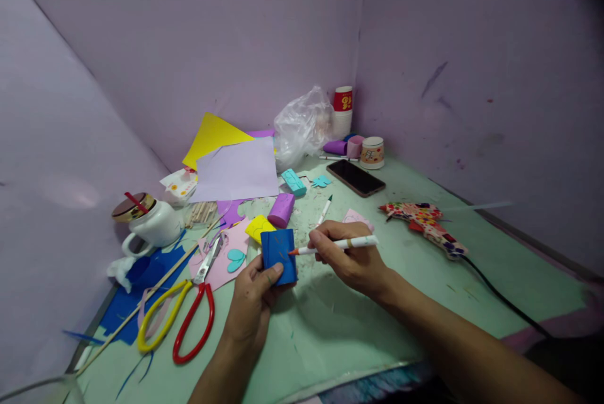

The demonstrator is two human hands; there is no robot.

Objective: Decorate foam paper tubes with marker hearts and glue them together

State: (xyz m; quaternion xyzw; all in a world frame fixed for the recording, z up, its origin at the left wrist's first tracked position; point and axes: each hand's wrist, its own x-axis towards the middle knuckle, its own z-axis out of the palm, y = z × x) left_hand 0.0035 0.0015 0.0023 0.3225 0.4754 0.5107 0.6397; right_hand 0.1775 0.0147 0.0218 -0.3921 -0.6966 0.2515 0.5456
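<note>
My left hand (255, 294) grips a blue foam roll (277, 253) with faint marks drawn on its face, thumb lying across the front. In my right hand (352, 259) is a white marker (356, 242), its orange tip at the right edge of the blue piece. Just behind stand a yellow roll (259, 228) with drawn lines, a purple roll (282, 209) and a turquoise roll (294, 182). Turquoise heart-shaped cut-outs (236, 260) lie on pink foam left of my left hand. A second marker (325, 209) with a dark green tip lies beyond my right hand.
Scissors (207, 265) with yellow and red handles lie left, by a long wooden stick (165, 277) and a white mug (158, 224). To the right are a patterned glue gun (425, 221) with a black cord and a phone (356, 177). Foam sheets (236, 171) and a plastic bag (302, 127) sit behind.
</note>
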